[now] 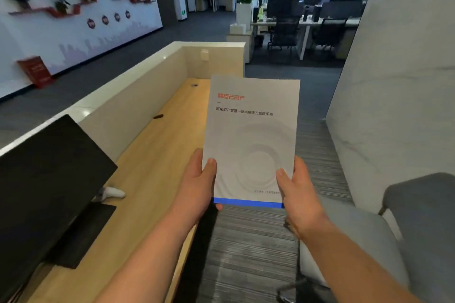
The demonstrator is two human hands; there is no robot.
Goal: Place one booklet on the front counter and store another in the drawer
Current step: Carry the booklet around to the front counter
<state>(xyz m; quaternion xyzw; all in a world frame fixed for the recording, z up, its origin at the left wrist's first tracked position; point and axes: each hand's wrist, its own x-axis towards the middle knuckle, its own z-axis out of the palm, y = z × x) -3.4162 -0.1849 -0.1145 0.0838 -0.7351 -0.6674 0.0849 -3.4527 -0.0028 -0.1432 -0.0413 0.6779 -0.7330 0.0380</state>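
Observation:
I hold a white booklet (251, 140) with a red logo, dark print and a blue strip along its bottom edge. It is upright in front of me, above the desk's right edge and the carpet. My left hand (199, 184) grips its lower left corner, thumb on the cover. My right hand (299, 192) grips the lower right corner the same way. Whether a second booklet lies behind it cannot be told. The raised white front counter (138, 63) runs along the far side of the wooden desk (157, 155). No drawer is visible.
A black monitor (49, 179) and a white controller-like object (113, 192) sit on the desk at left. A grey chair (394, 241) stands at lower right beside a white marble wall (398, 81). Striped carpet lies below; office desks and chairs stand beyond.

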